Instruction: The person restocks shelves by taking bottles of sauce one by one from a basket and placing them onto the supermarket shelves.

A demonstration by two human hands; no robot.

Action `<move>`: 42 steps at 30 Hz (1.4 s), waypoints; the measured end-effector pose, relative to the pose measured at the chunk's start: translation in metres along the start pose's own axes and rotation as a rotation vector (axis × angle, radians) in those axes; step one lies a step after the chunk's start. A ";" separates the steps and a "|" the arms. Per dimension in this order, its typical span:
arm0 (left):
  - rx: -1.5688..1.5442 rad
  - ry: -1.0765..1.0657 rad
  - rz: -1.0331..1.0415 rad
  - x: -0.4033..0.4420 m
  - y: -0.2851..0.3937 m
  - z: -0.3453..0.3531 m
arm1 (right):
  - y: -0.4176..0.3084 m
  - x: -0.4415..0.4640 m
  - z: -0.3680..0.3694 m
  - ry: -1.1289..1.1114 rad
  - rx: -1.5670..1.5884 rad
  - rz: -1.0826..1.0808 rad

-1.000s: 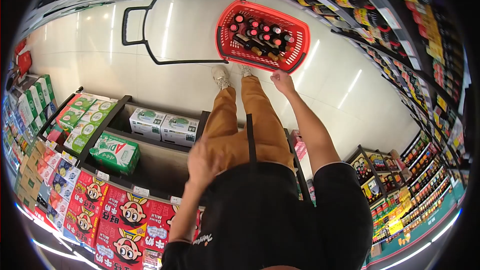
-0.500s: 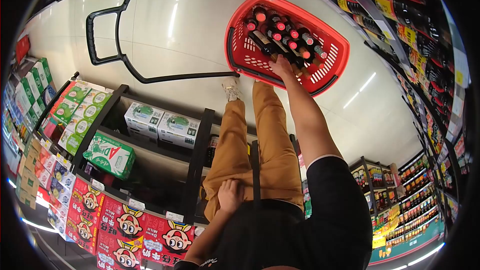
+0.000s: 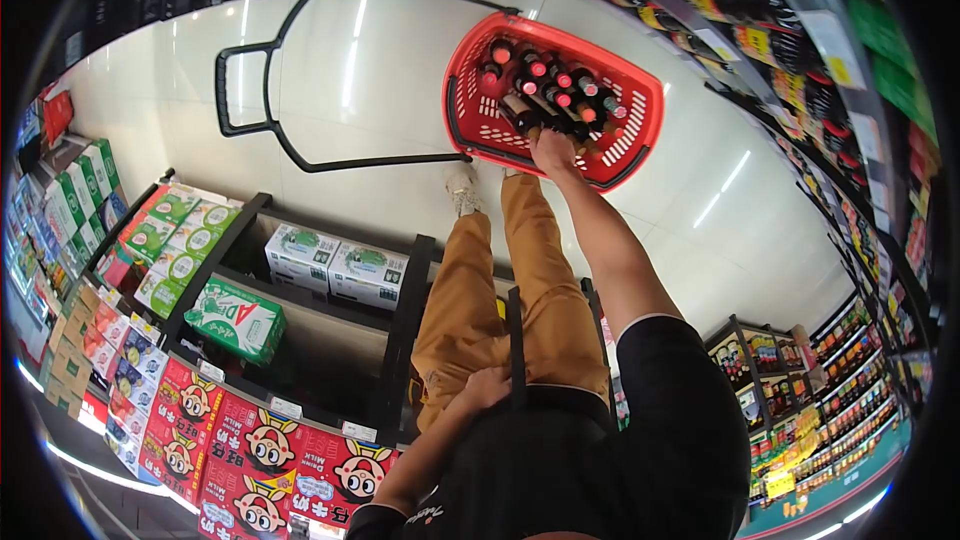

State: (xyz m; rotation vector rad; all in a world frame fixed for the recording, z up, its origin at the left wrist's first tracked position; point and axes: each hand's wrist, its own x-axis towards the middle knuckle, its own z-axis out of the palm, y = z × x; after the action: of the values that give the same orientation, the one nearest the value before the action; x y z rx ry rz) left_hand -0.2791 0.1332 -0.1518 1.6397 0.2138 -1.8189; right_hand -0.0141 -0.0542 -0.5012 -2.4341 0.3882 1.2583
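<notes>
A red plastic basket [image 3: 640, 155] with slotted walls stands on the floor, holding several dark bottles [image 3: 563, 98] with red or pale caps. My right hand [image 3: 552, 152] reaches over the near rim, closed around the neck of a dark bottle [image 3: 519, 108] that lies tilted among the others. The neck is partly hidden by my fingers. My left hand [image 3: 488, 388] rests against my tan trousers [image 3: 455, 320] near the waist, beside a hanging black strap [image 3: 516, 340]. Its fingertips are hidden, so their closing cannot be made out.
The basket's long black pull handle [image 3: 222, 90] stretches left over the pale floor [image 3: 400, 70]. Shelves on my left hold red milk cartons [image 3: 255, 440], a green box [image 3: 238, 320] and white boxes [image 3: 366, 273]. Bottle shelves [image 3: 720, 0] stand at the right.
The view has shifted, with the basket appearing lower and slightly left. My right hand stays at the bottle neck by the near rim. My left hand has moved right across the trousers towards the strap.
</notes>
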 end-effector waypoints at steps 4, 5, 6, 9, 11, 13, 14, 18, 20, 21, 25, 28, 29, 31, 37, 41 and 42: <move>-0.453 0.193 0.007 0.008 -0.023 -0.010 | 0.002 -0.088 -0.056 0.093 -0.034 -0.153; -0.709 0.206 0.046 0.003 -0.018 -0.018 | 0.004 -0.108 -0.066 0.121 -0.016 -0.182; -0.808 0.224 0.088 0.002 -0.011 -0.029 | 0.006 -0.132 -0.074 0.144 0.001 -0.210; -0.765 0.439 0.189 0.019 -0.021 -0.059 | -0.004 -0.230 -0.122 0.245 0.132 -0.348; -0.838 0.503 0.252 0.014 -0.003 -0.102 | -0.017 -0.301 -0.159 0.196 0.211 -0.429; -1.236 0.400 0.158 0.016 0.012 -0.141 | -0.029 -0.369 -0.193 0.181 0.234 -0.559; -1.488 0.428 0.098 -0.018 0.058 -0.161 | -0.035 -0.401 -0.210 0.187 0.210 -0.638; -1.451 0.108 0.374 -0.092 0.092 -0.190 | -0.052 -0.498 -0.255 0.321 -0.084 -0.918; -1.378 0.007 0.468 -0.112 0.082 -0.180 | -0.054 -0.527 -0.263 0.402 -0.190 -0.990; -1.329 -0.019 0.508 -0.120 0.072 -0.179 | -0.057 -0.540 -0.268 0.439 -0.153 -0.996; -1.248 0.174 0.623 -0.145 0.067 -0.152 | -0.059 -0.563 -0.268 0.415 0.242 -1.070; -1.143 0.324 1.021 -0.158 0.066 -0.145 | -0.075 -0.577 -0.251 0.454 0.761 -1.037; -1.126 0.482 1.117 -0.163 0.076 -0.135 | -0.078 -0.572 -0.239 0.454 0.985 -1.030; -0.998 0.545 1.286 -0.184 0.088 -0.122 | -0.106 -0.577 -0.230 0.416 1.598 -1.060; -0.693 0.575 1.476 -0.180 0.095 -0.083 | -0.096 -0.576 -0.248 0.321 2.139 -0.952; -0.773 0.487 1.277 -0.173 0.086 -0.056 | -0.084 -0.585 -0.241 0.395 2.168 -0.681; -0.788 0.466 1.204 -0.174 0.088 -0.054 | -0.080 -0.583 -0.238 0.398 2.186 -0.652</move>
State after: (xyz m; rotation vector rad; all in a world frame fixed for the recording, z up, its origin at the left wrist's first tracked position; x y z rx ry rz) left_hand -0.1875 0.1588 0.0268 1.1223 0.0770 -0.3433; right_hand -0.1384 -0.0465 0.1214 -0.6012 0.5106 -0.2547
